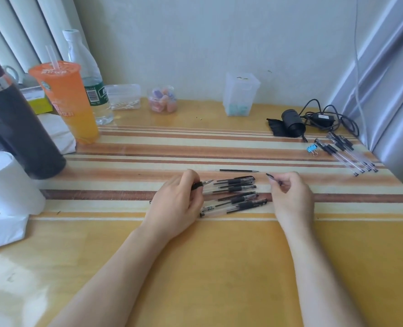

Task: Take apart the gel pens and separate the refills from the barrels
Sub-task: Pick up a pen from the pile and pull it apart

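Observation:
Several capped black gel pens (235, 195) lie side by side on the striped table, between my hands. My left hand (179, 204) grips an uncapped gel pen (201, 184) whose bare tip points right. To the right, my right hand (290, 197) pinches a small black pen cap (272, 178). A single thin black refill (239, 170) lies just beyond the pens. At the far right rests a group of clear pen barrels (346, 152) with black grips.
On the left stand a dark bottle (18, 128), an orange drink cup (70, 102), a water bottle (87, 76) and a paper roll (9, 185). At the back are a candy jar (163, 100), a clear box (240, 93), a black charger with cables (292, 123) and a blue binder clip (312, 149).

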